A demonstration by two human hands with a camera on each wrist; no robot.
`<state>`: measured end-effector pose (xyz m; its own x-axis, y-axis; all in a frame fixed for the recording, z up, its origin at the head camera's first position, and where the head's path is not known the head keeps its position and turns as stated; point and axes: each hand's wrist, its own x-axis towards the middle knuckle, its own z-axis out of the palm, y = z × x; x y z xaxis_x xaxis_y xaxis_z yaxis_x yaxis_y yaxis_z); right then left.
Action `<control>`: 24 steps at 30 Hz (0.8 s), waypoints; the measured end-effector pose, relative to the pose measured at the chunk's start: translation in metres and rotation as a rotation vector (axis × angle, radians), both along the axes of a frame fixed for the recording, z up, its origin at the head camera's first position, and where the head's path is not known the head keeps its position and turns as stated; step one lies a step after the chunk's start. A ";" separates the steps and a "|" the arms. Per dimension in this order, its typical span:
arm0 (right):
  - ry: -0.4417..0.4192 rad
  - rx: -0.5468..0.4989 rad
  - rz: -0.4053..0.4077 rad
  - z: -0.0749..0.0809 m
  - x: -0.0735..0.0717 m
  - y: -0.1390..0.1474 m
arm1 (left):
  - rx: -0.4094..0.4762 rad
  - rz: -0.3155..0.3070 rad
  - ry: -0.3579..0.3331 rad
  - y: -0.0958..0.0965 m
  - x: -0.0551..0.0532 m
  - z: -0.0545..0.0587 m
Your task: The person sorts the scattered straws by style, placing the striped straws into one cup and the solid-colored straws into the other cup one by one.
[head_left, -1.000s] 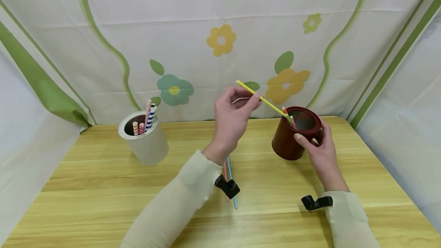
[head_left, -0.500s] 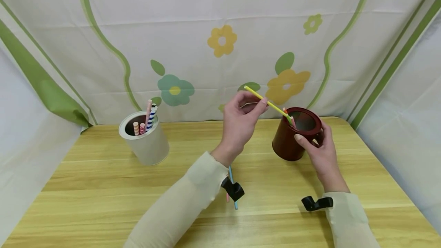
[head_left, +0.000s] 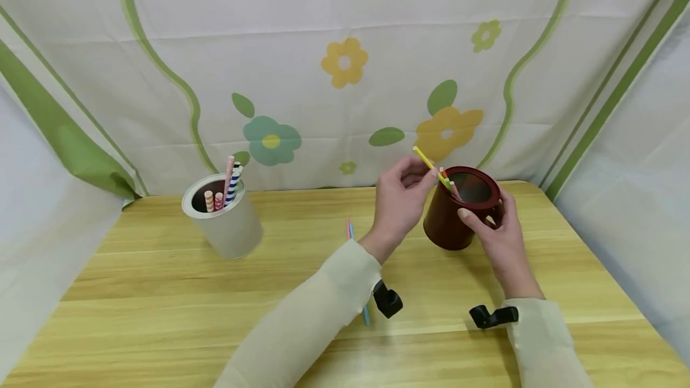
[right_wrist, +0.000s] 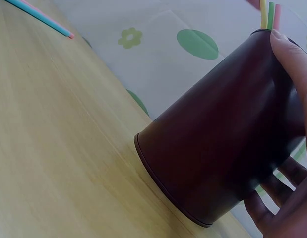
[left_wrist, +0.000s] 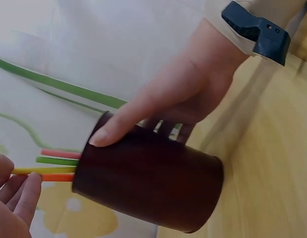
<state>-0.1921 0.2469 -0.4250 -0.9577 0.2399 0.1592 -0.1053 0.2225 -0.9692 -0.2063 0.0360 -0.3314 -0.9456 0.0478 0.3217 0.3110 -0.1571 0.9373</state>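
Observation:
Between thumb and fingers, my left hand [head_left: 401, 202] pinches a yellow drinking straw [head_left: 423, 158]. The straw slants down over the rim of a dark red round container [head_left: 450, 220], and in the left wrist view its far end passes inside the rim. Pink [left_wrist: 59, 153], green [left_wrist: 56, 161] and orange [left_wrist: 59, 177] straws stick out of the same container. My right hand [head_left: 501, 238] grips the container from its right side, thumb on the near side below the rim; its base appears to rest on the table.
A white round container [head_left: 232, 229] stands on the left, holding several patterned paper straws [head_left: 233, 187]. On the wooden table [head_left: 162, 316], a pink straw [head_left: 348, 228] and a blue straw [head_left: 366, 315] lie partly behind my left forearm. A flowered cloth [head_left: 302, 100] hangs behind the table.
My left hand has moved right with the yellow straw, closer to the dark red container, and less of the straw shows above the rim. My right hand has stayed in place.

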 end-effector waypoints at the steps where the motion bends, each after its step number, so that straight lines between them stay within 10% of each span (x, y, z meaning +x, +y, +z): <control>1: 0.002 -0.006 0.004 0.000 0.000 0.000 | -0.010 -0.005 -0.009 0.003 0.000 -0.002; 24: -0.011 -0.019 -0.009 0.003 0.001 -0.002 | -0.200 -0.014 -0.021 0.018 0.000 -0.018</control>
<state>-0.1907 0.2445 -0.4224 -0.9569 0.2518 0.1444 -0.0931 0.2051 -0.9743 -0.2063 0.0542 -0.3492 -0.9508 0.1215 0.2849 0.2902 0.0285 0.9565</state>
